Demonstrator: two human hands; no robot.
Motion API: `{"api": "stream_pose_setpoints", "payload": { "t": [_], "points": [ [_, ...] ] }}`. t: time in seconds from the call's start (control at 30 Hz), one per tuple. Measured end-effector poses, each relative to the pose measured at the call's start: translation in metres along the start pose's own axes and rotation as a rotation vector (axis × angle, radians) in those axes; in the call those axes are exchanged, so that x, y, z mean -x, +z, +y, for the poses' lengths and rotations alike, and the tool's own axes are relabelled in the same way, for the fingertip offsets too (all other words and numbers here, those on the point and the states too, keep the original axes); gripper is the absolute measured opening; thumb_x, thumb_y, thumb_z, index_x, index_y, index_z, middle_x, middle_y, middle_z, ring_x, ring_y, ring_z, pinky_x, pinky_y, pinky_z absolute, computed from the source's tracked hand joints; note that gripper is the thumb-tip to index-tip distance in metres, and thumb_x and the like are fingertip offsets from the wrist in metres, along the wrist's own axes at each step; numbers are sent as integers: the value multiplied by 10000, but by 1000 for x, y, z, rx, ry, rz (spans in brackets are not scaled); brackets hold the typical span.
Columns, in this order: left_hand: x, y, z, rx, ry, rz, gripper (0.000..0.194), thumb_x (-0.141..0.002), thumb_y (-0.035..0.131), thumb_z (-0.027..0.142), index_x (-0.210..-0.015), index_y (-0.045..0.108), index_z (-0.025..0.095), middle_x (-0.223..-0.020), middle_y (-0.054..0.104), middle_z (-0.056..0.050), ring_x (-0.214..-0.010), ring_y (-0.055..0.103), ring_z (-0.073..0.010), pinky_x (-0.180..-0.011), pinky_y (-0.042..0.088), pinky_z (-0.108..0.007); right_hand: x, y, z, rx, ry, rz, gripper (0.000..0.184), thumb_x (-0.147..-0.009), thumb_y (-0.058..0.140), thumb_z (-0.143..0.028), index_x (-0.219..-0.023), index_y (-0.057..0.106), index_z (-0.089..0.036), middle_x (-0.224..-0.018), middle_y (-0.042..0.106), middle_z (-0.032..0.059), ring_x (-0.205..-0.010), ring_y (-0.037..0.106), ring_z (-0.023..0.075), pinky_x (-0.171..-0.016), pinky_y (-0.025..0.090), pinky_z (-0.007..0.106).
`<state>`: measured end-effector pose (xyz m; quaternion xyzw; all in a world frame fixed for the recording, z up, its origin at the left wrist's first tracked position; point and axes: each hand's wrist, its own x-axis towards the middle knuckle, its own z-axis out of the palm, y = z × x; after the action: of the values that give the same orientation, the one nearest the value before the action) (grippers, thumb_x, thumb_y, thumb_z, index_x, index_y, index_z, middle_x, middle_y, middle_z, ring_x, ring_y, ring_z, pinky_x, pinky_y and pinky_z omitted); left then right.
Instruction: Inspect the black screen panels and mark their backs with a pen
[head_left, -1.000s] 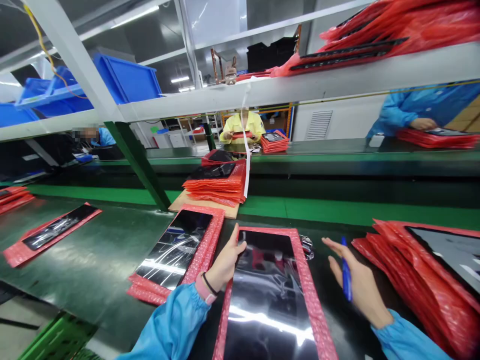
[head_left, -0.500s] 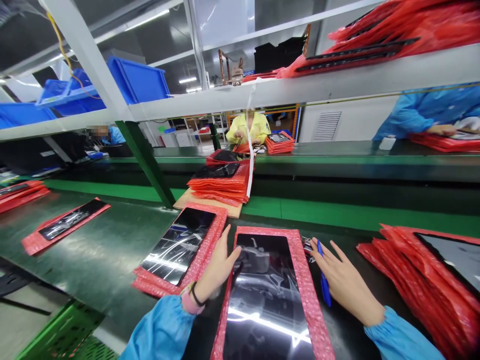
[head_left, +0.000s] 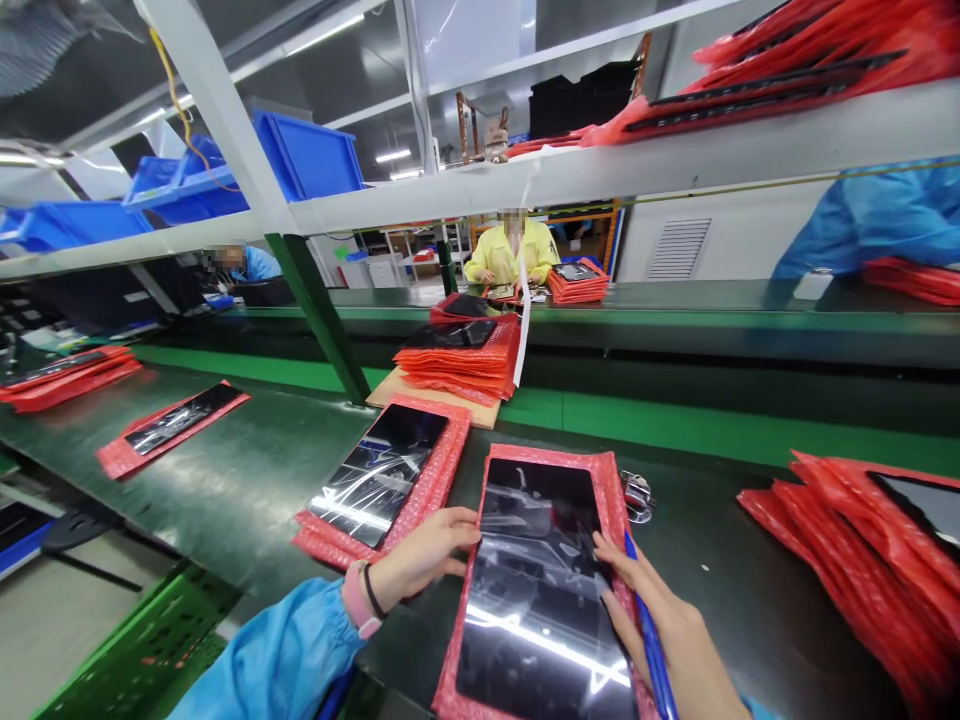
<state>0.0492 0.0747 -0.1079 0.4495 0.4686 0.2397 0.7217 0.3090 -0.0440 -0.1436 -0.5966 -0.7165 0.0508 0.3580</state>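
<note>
A glossy black panel in a red bubble-wrap sleeve (head_left: 544, 580) lies in front of me on the dark green belt (head_left: 240, 480). My left hand (head_left: 420, 555) grips the sleeve's left edge, fingers curled round it. My right hand (head_left: 660, 620) rests on the sleeve's right edge, with a blue pen (head_left: 649, 635) held between its fingers. A second sleeved panel (head_left: 386, 475) lies just to the left, on top of other sleeves.
A heap of red sleeved panels (head_left: 862, 540) lies at the right. A stack of them (head_left: 461, 360) sits on a board behind. A single one (head_left: 176, 425) lies far left. Small metal clip (head_left: 637, 495) beside the sleeve. Other workers sit across the line. Green crate (head_left: 142, 650) below left.
Both my hands slid back toward me along the sleeve's edges and closed on them. The view has shifted to the left.
</note>
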Motion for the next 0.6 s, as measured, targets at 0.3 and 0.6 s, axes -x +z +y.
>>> {"api": "stream_pose_setpoints", "payload": {
  "t": [0.3,0.6],
  "points": [
    [12,14,35,102,122,-17,361,-623,739,173,-946,579,177,-823,628,9,-771,607,-131,-739,428,-250,-4,3,-7,-22,-44,-12,326,-935,452,-288,-1260,444,-258,-1214,670,67,-1083,646,167,-907,508,243],
    [5,-1,41,251,127,83,514,-530,726,12,-1001,583,164,-711,634,40,-589,607,-99,-620,464,-213,-4,-12,10,-100,106,201,270,-901,509,-365,-1138,548,-242,-1172,693,77,-1042,665,179,-883,482,211]
  ]
}}
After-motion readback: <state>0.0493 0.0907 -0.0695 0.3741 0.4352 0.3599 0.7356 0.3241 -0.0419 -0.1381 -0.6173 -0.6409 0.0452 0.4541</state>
